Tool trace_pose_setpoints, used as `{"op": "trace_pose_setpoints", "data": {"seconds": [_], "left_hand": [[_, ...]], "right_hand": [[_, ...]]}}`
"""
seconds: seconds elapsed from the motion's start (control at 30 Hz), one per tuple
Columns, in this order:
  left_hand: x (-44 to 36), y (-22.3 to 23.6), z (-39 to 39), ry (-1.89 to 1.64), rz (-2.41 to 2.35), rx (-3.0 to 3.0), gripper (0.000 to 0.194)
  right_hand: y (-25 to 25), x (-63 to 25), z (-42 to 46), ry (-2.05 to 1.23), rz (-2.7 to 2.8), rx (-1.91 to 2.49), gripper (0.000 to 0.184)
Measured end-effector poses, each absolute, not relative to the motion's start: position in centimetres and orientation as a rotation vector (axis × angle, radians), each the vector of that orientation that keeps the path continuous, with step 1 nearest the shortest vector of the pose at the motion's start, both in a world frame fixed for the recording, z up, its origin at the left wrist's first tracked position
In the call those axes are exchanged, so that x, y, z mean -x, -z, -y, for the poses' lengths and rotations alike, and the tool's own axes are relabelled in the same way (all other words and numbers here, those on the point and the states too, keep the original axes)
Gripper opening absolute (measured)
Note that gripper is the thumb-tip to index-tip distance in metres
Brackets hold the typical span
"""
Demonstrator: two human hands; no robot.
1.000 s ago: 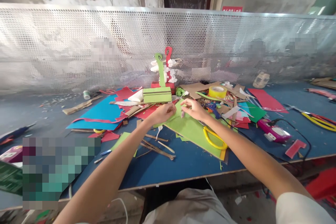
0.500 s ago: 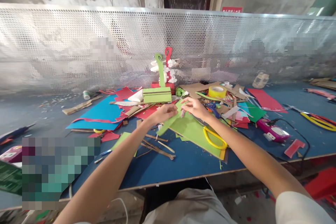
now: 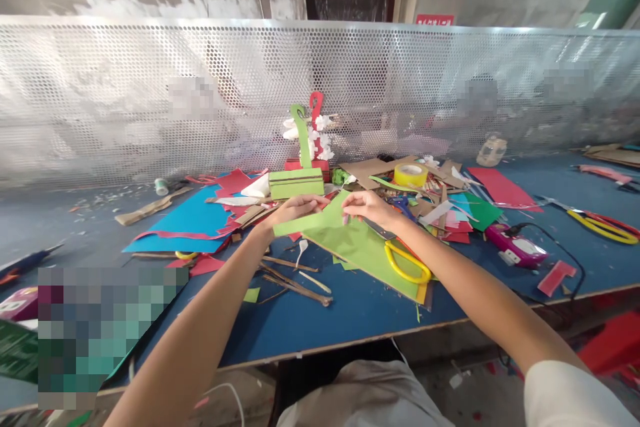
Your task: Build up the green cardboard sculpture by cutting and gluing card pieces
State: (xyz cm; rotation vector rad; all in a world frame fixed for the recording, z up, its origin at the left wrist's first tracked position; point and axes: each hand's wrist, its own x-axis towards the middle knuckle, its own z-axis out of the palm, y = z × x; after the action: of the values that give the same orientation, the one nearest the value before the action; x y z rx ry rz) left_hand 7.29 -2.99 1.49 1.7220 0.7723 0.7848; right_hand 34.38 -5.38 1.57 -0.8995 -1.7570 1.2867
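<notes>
A light green paper strip (image 3: pixel 303 223) spans between my hands above the middle of the table. My left hand (image 3: pixel 299 205) is at its left part, fingers fairly straight and pressed together along the upper edge; the thumb is hidden. My right hand (image 3: pixel 371 207) pinches the right end between thumb and bent fingers. Below lies a larger green sheet (image 3: pixel 360 250). Yellow-handled scissors (image 3: pixel 407 265) rest on its right side, their blades partly under my right forearm. Just beyond my hands stands a green box shape (image 3: pixel 297 184) with a curved green upright (image 3: pixel 303 137).
A red upright with white flowers (image 3: pixel 320 123) stands behind. Yellow tape (image 3: pixel 411 174) lies on scraps at right, near a purple device (image 3: pixel 517 245) with a cord. Blue sheets (image 3: pixel 170 217) lie left, twigs (image 3: pixel 297 285) in front. A perforated metal screen (image 3: pixel 250 93) closes the back.
My left hand has shifted left and its fingers have straightened. The strip's left end has swung up and left, lying more level now. My right hand stays nearly in place.
</notes>
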Motion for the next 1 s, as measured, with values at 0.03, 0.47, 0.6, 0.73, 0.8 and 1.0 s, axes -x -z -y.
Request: {"op": "trace_pose_setpoints", "data": {"seconds": [0.03,0.47,0.6,0.73,0.8,1.0], "left_hand": [[-7.2,-1.4,3.0,-0.805,-0.777,-1.704,0.054],[-11.7,-0.5,5.4,-0.843,-0.813,-1.948,0.050],[-12.0,-0.4,5.2,-0.967,-0.796,-1.932,0.042],[-11.9,0.2,4.5,-1.009,-0.878,-1.942,0.045],[-11.9,0.8,3.9,-1.035,-0.917,-1.908,0.046],[-11.7,1.9,2.7,-1.098,-0.987,-1.769,0.050]], "right_hand": [[-1.7,-34.4,5.4,-1.320,1.687,0.866,0.027],[-1.7,-33.4,5.9,-0.957,1.745,0.911,0.019],[-1.8,-33.2,5.9,-0.868,1.846,0.931,0.016],[-3.2,-35.0,5.9,-0.655,1.996,1.063,0.022],[-4.5,-36.7,6.7,-0.473,2.244,1.274,0.028],[-7.8,-40.1,12.2,-0.558,2.719,2.085,0.052]]}}
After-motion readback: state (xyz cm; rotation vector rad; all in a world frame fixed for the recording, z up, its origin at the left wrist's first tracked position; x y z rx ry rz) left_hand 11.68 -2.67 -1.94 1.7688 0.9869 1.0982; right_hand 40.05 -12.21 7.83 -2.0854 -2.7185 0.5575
